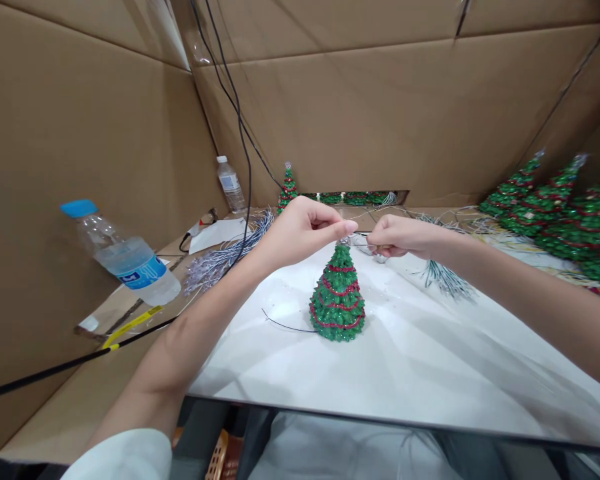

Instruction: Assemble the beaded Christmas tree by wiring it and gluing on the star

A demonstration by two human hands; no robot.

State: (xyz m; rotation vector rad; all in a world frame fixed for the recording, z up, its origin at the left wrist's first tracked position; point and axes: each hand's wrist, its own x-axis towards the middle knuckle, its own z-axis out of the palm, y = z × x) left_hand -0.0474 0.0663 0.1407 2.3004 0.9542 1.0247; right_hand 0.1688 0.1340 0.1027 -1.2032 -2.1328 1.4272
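Note:
A small green beaded tree [337, 300] with red garland loops stands upright on the white work surface [405, 360]. Both hands hover just above its tip. My left hand [300, 230] is closed in a pinch at the tree's top, on a thin wire or a small clear piece that I cannot make out. My right hand [403, 235] is closed too, pinching the same thin wire [363, 235] that runs between the hands. A loose dark wire [285, 325] lies on the surface to the left of the tree.
A water bottle [125, 257] lies tilted at the left, another bottle [231, 185] stands at the back. Several finished trees [560, 213] are stacked at the right, one small tree [287, 188] stands at the back. Bundles of silvery wire stems [225, 257] lie around. Cardboard walls [80, 133] enclose the space.

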